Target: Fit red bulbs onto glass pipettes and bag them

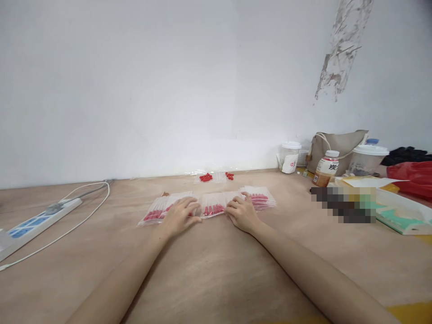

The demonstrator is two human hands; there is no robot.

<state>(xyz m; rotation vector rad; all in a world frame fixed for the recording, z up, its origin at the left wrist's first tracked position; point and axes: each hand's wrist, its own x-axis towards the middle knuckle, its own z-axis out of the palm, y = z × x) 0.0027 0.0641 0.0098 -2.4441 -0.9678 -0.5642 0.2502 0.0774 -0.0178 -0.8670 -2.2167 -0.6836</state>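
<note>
Several flat, clear plastic bags with short red pieces inside lie in a row across the table. My left hand (182,214) rests over the left bags (155,213), its fingers spread and its thumb reaching the left edge of the middle bag (212,206). At that bag's right edge, my right hand (241,213) lies with bent, parted fingers touching the plastic. Just beyond its knuckles is a stack of right-hand bags (260,198). The undersides of both hands are hidden, and the exact kind of the red pieces is too small to tell.
Loose red pieces (205,177) lie on clear plastic near the wall. A white power strip (37,225) with a cable is at left. A lidded cup (289,157), a drink bottle (326,168), a grey bag (337,146) and a green-white box (405,213) stand at right.
</note>
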